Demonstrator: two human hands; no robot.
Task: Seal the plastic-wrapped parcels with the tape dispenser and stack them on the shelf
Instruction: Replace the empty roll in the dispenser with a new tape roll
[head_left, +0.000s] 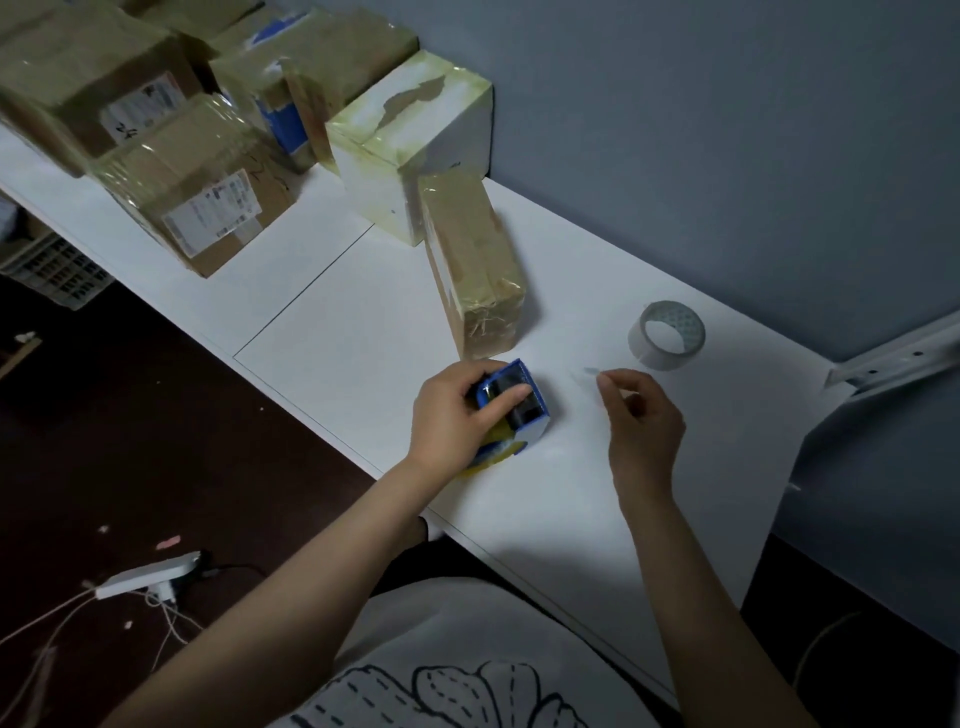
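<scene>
A small blue and white box (524, 410) with a yellow patch sits on the white table (363, 332). My left hand (452, 415) grips it from the left, thumb across its dark top. My right hand (641, 415) is just right of it, fingertips pinched on a short strip of clear tape (589, 371). A roll of clear tape (667, 335) stands behind the right hand. A narrow wrapped parcel (475, 270) stands upright behind the small box. No tape dispenser is visible.
Several plastic-wrapped cardboard parcels (202, 197) and a white box (410, 145) crowd the table's far left. A metal bracket (893, 358) juts in at the right. A power strip (150, 574) with cables lies on the dark floor.
</scene>
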